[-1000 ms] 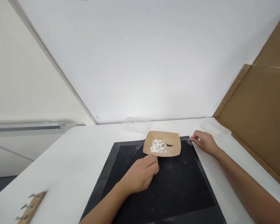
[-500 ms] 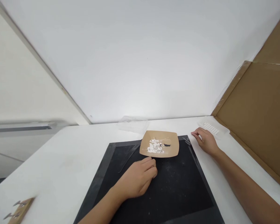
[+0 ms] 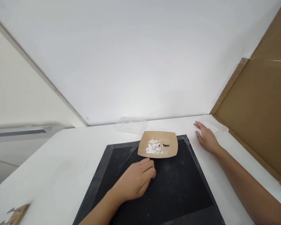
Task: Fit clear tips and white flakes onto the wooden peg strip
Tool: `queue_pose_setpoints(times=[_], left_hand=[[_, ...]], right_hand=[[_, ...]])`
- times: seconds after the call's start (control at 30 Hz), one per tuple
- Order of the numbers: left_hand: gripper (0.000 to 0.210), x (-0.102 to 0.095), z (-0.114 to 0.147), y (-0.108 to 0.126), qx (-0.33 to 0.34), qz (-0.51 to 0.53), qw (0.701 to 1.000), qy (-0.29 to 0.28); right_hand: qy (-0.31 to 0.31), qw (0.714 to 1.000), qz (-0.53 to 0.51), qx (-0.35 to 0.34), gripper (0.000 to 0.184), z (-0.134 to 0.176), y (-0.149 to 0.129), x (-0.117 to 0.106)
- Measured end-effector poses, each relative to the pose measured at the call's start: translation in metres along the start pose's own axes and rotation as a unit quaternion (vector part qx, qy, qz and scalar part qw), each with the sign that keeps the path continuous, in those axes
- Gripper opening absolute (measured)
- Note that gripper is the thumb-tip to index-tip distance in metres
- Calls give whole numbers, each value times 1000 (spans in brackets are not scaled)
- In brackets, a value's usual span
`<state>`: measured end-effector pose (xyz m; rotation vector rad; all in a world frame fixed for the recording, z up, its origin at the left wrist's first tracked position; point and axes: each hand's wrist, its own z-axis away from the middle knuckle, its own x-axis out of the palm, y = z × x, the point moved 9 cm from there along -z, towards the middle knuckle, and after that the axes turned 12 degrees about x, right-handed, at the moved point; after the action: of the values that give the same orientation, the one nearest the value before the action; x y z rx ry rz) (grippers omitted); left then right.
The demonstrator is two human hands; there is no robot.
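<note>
My left hand (image 3: 138, 178) rests on the black mat (image 3: 178, 190) with its fingers curled in. Whatever may be inside them is hidden. Just beyond its knuckles sits a shallow tan paper tray (image 3: 170, 151), which holds a heap of small white bits (image 3: 154, 147) and a dark strip (image 3: 166, 145). My right hand (image 3: 206, 137) is over the white table to the right of the mat, thumb and fingers apart, nothing seen in it. Beside it lies a clear plastic tray (image 3: 221, 129) with a row of white pieces (image 3: 210, 126), partly covered by the hand.
Thin clear slivers (image 3: 185, 140) lie at the mat's far right corner. A dark thin strand (image 3: 126, 162) runs left of the paper tray. Crumpled clear plastic (image 3: 130, 125) lies near the wall. Cardboard (image 3: 262, 118) borders the right; a wooden piece with metal fittings (image 3: 17, 215) is front left.
The fingers of my right hand have gone from pinched together to spread apart. My left hand keeps its curled pose by the paper tray. The view has shifted slightly.
</note>
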<state>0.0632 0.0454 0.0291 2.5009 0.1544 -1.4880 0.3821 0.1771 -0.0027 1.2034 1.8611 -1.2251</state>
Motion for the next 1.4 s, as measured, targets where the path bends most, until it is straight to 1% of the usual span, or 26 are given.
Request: queue_pose_setpoints(times=[0.13, 0.27, 0.43, 0.57, 0.7, 0.9, 1.13, 1.3, 1.4], left_hand=[[21, 1, 1, 0, -2, 4, 1000, -4], [21, 1, 1, 0, 2, 6, 1000, -1], [22, 2, 0, -1, 1, 10, 1000, -1], [23, 2, 0, -2, -6, 14, 1000, -5], [24, 2, 1, -3, -10, 16, 1000, -5], [24, 1, 0, -3, -11, 19, 1000, -2], [24, 2, 1, -4, -10, 20, 1000, 1], [24, 2, 1, -4, -11, 17, 1000, -4], [24, 2, 1, -4, -14, 18, 1000, -8]], right_hand=[[-27, 999, 21, 13, 68, -1, 12, 4], [-64, 997, 47, 10, 73, 3, 20, 17], [-95, 994, 59, -4, 62, 8, 21, 32], [-115, 992, 52, -29, 52, 11, 16, 37], [-119, 991, 47, -36, 47, 11, 14, 33], [-118, 991, 38, -41, 45, 12, 14, 31], [-105, 993, 33, -45, 40, 12, 11, 30], [-74, 996, 29, -51, 39, 10, -1, 23], [-81, 994, 18, -75, 37, 13, -15, 20]])
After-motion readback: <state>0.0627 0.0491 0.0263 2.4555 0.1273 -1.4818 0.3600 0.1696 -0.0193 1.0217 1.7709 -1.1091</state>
